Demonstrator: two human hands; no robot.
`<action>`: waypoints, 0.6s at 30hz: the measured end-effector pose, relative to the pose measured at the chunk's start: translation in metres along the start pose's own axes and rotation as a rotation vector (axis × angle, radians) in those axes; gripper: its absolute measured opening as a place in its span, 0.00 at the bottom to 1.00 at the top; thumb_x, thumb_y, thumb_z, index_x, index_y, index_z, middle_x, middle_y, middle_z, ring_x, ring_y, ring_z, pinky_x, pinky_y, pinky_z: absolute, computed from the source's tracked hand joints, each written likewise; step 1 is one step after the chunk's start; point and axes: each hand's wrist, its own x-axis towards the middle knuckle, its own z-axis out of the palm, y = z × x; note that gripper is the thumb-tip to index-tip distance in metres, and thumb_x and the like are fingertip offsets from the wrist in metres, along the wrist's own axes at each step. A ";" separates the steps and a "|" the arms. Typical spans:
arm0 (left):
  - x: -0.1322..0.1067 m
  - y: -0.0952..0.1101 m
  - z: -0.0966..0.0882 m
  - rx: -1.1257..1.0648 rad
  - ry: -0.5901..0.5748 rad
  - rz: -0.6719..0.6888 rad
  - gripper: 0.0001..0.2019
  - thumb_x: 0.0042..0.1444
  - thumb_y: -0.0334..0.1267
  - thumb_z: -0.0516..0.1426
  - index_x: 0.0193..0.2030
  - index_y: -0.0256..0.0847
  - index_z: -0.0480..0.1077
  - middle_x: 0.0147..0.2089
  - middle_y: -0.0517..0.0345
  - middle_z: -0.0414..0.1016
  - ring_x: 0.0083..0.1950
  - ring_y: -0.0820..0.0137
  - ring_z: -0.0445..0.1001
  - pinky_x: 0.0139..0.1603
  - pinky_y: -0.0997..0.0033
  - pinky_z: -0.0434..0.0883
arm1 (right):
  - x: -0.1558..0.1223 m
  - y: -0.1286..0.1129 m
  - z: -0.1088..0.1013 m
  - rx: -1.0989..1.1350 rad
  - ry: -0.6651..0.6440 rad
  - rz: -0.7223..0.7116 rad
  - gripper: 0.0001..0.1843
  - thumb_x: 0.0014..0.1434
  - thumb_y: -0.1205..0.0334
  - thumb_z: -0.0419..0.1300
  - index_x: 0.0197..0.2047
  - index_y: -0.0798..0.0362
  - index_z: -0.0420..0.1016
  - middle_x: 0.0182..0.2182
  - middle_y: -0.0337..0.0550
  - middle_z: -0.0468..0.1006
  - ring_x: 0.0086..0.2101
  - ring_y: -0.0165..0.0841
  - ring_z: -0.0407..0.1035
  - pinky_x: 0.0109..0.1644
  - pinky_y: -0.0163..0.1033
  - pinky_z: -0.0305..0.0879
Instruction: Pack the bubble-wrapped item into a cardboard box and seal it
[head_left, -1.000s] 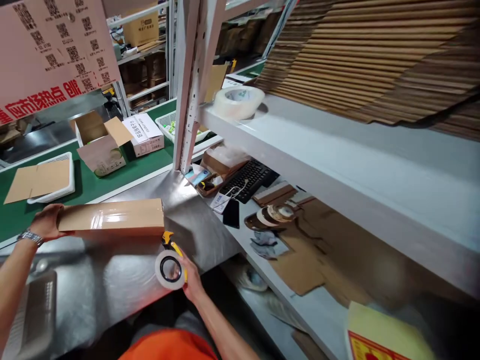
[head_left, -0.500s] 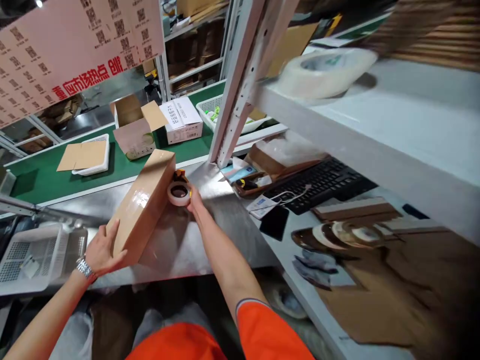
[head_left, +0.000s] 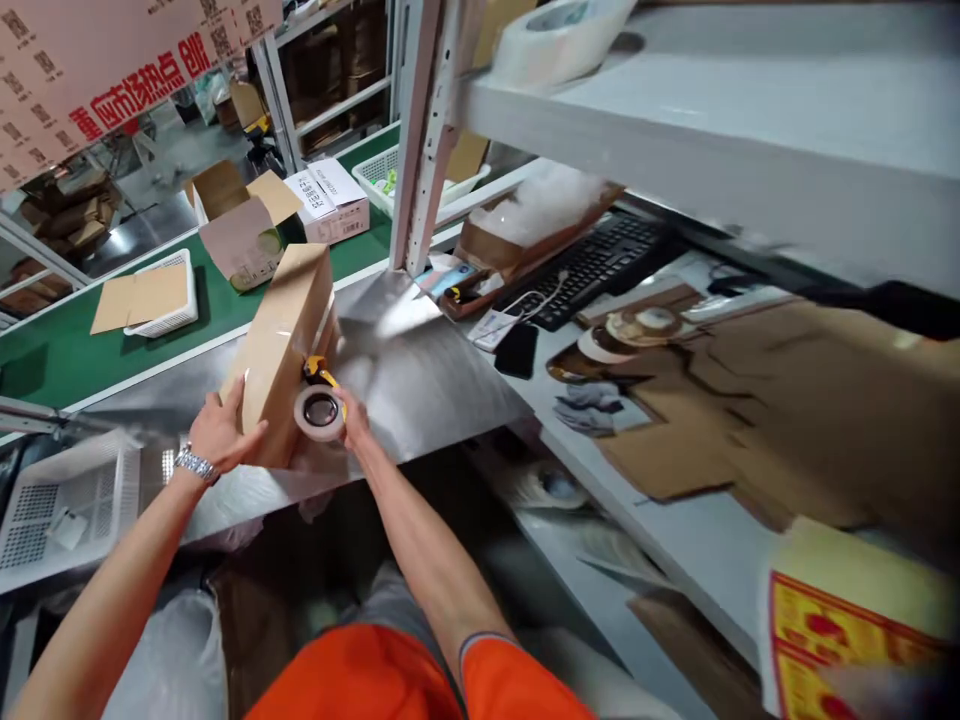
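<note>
A long brown cardboard box (head_left: 274,350) stands on the metal work table (head_left: 420,370). My left hand (head_left: 223,432) grips its near end, fingers along the left side and thumb reaching across the front. In my right hand (head_left: 354,420) is a tape dispenser (head_left: 321,405) with a yellow handle and a roll of tape. The dispenser's head is up against the right side of the box, where a strip of clear tape shows. My right fingers are partly hidden behind the handle.
Behind the table runs a green conveyor (head_left: 52,350) carrying an open box (head_left: 244,240), a white carton (head_left: 330,200) and a basket (head_left: 187,290). A white basket (head_left: 120,490) sits at left. Right are a shelf post (head_left: 420,150), keyboard (head_left: 592,260) and cardboard sheets (head_left: 750,400).
My right hand has drawn the tape dispenser down and toward me along the right side of the box. My left hand stays at the near end. The whole view has shifted.
</note>
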 end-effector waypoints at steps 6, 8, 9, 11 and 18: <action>0.005 0.003 -0.005 -0.030 -0.012 -0.009 0.51 0.66 0.68 0.55 0.88 0.44 0.46 0.62 0.35 0.73 0.58 0.43 0.82 0.62 0.50 0.76 | -0.095 0.073 -0.007 0.031 -0.027 0.035 0.33 0.56 0.52 0.71 0.63 0.54 0.83 0.42 0.43 0.90 0.30 0.34 0.79 0.23 0.34 0.72; 0.006 0.003 -0.006 -0.039 -0.011 -0.007 0.51 0.66 0.68 0.54 0.88 0.44 0.46 0.63 0.35 0.72 0.60 0.42 0.82 0.62 0.50 0.75 | -0.120 0.094 -0.009 0.040 -0.030 0.033 0.36 0.55 0.51 0.71 0.65 0.54 0.82 0.46 0.44 0.90 0.28 0.33 0.77 0.22 0.34 0.71; 0.006 0.004 -0.006 -0.043 -0.014 -0.009 0.51 0.66 0.68 0.54 0.88 0.45 0.46 0.64 0.34 0.72 0.60 0.42 0.82 0.62 0.49 0.75 | -0.130 0.103 -0.010 0.038 -0.022 0.030 0.37 0.54 0.50 0.71 0.65 0.54 0.82 0.47 0.44 0.90 0.26 0.31 0.76 0.21 0.34 0.69; 0.007 0.005 -0.007 -0.048 -0.024 -0.012 0.51 0.66 0.67 0.55 0.88 0.45 0.46 0.65 0.33 0.72 0.60 0.41 0.82 0.62 0.49 0.75 | -0.150 0.121 -0.012 0.033 0.002 0.023 0.38 0.53 0.49 0.71 0.65 0.56 0.83 0.45 0.45 0.90 0.22 0.29 0.71 0.19 0.35 0.66; 0.007 0.007 -0.009 -0.076 -0.024 -0.016 0.50 0.67 0.68 0.55 0.88 0.48 0.46 0.67 0.32 0.71 0.62 0.40 0.81 0.63 0.47 0.74 | -0.212 0.197 -0.001 0.030 -0.075 0.095 0.40 0.49 0.47 0.73 0.64 0.55 0.85 0.41 0.45 0.90 0.29 0.37 0.76 0.23 0.38 0.69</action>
